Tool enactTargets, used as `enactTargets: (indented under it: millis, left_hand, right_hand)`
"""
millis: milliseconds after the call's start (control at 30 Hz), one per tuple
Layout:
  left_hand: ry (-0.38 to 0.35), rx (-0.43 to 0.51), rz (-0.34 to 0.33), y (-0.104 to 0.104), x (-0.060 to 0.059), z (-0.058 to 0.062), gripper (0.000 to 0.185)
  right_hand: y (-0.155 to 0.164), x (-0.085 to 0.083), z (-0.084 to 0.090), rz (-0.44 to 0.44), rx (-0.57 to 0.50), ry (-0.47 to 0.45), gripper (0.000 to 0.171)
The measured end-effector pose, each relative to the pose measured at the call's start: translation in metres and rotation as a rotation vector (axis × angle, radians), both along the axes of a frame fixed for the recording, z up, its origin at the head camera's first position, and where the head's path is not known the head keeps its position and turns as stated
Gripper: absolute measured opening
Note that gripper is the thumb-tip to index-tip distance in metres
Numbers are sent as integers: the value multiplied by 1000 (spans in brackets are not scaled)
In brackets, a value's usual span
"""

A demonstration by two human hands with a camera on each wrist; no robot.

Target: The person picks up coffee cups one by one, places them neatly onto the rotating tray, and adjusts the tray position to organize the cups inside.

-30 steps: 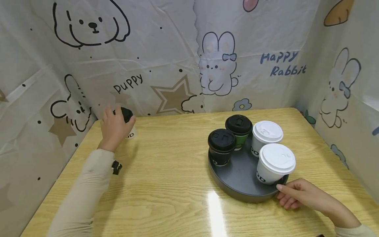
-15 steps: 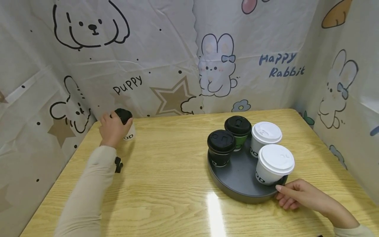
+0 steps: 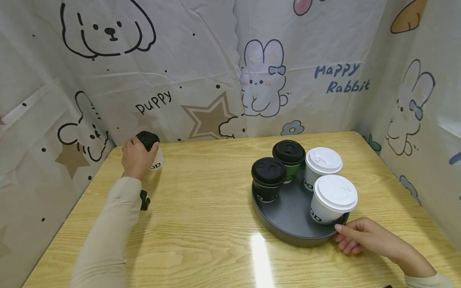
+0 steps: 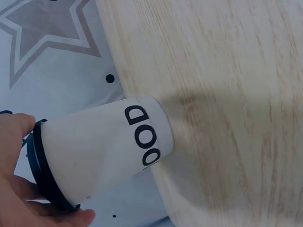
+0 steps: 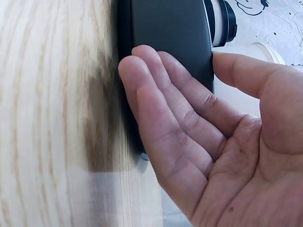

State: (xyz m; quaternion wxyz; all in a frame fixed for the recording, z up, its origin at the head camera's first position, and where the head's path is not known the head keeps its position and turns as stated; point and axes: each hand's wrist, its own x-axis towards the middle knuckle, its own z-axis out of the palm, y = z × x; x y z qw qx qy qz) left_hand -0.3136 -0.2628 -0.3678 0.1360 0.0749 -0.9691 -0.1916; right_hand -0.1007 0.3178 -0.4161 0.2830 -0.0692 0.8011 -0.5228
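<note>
At the far left of the table, my left hand (image 3: pixel 138 158) grips a white paper cup (image 3: pixel 157 160) by its black lid (image 3: pixel 148 140). The left wrist view shows the fingers round the lid's edge and dark lettering near the base of the cup (image 4: pixel 106 146). On the right, my right hand (image 3: pixel 371 240) holds the rim of a round dark grey tray (image 3: pixel 288 224), thumb at the top edge and fingers against the outer wall (image 5: pixel 175 28). The tray bears a black cup (image 3: pixel 268 188), a green cup (image 3: pixel 293 172) with a black lid, and two white cups (image 3: pixel 325 210) with white lids.
The wooden table (image 3: pixel 201 208) reaches back to a patterned cloth (image 3: pixel 201 60) hung behind it and along both sides. The cup in my left hand stands near the table's back left corner.
My left hand's fingers have come down and settled round the black lid, and more of the white cup shows. My right hand and the tray stay in place.
</note>
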Motion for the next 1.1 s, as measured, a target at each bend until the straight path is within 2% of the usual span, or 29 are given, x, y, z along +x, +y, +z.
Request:
enactTargets:
  millis: [333, 467, 633, 833, 1100]
  left_hand:
    - [41, 95, 5, -2, -1, -5, 87]
    - [116, 88, -16, -1, 0, -7, 83]
    - [215, 33, -62, 2, 4, -10, 76]
    - [281, -38, -159, 13, 16, -12, 74]
    - [313, -45, -297, 45, 47, -3, 74]
  right_hand:
    - [0, 0, 0, 2, -3, -2, 44]
    - [1, -1, 0, 4, -6, -4, 44]
    - [0, -1, 0, 5, -5, -5, 45]
    - [1, -1, -1, 10, -8, -9, 45]
    - [2, -2, -2, 6, -6, -23, 46]
